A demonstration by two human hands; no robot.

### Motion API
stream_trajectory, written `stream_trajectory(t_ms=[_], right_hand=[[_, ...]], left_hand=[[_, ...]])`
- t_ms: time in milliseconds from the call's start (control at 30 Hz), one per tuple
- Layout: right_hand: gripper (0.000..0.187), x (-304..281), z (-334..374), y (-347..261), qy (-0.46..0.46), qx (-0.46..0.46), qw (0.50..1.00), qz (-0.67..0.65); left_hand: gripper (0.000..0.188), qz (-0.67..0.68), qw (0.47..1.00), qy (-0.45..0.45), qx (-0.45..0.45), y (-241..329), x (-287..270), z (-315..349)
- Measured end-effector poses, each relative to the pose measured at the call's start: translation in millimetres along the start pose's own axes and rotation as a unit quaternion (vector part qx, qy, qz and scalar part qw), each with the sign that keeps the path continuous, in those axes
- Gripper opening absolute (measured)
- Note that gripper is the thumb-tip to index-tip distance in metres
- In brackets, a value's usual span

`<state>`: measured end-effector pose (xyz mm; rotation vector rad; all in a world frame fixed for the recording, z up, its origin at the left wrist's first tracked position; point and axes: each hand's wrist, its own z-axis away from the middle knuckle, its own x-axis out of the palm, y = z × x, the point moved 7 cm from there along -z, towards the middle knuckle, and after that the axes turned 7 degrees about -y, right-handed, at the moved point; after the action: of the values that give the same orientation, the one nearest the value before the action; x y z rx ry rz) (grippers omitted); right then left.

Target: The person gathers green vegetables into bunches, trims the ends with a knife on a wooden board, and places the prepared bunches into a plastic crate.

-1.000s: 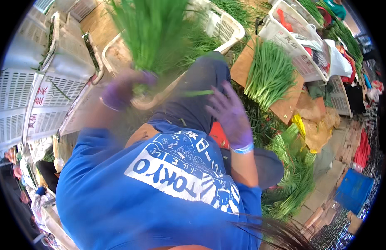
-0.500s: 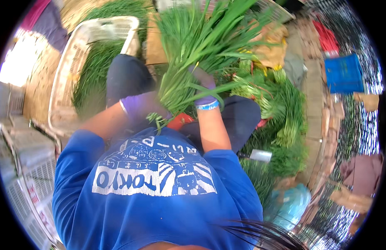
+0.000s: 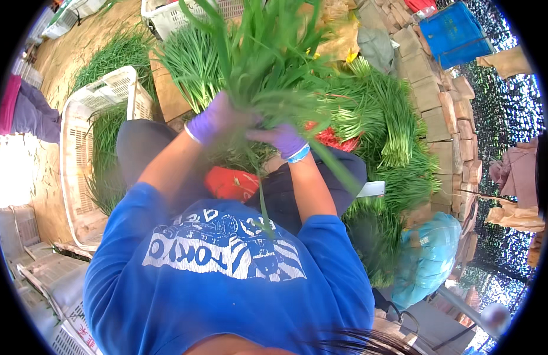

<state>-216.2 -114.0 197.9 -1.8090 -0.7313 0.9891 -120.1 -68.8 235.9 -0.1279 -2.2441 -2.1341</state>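
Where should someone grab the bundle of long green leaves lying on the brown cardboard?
Probably round its pale stem ends, from the near side, by the purple-gloved left hand: the green bundle lies with those ends nearest, its leafy tops spreading away.

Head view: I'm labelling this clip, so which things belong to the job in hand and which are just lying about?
Likely in the job:
- left hand
- right hand
- held greens
- laid-out bundles
- crate
- red strands

Likely just lying about:
- blue bin
- teal bag
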Motion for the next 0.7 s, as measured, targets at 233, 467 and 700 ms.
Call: stream_trajectory(t_ms=[233,467,700], right_hand=[[0.068,36,24,29,-0.088,0.182,0.918,-0.341],[0.086,57,0,48,-0.098,0.033,0.952,-0.287],[0.071,88,10,82,0.029,0.114,0.982,-0.150]], left_hand=[[0.044,-0.297,0.949,0.042,0.098,-84,-14,34],[0.055,-0.184,0.975,-0.052,-0.110,-124,-17,58],[0.056,-0.305,0.935,-0.119,-0.137,-108,-1,54]])
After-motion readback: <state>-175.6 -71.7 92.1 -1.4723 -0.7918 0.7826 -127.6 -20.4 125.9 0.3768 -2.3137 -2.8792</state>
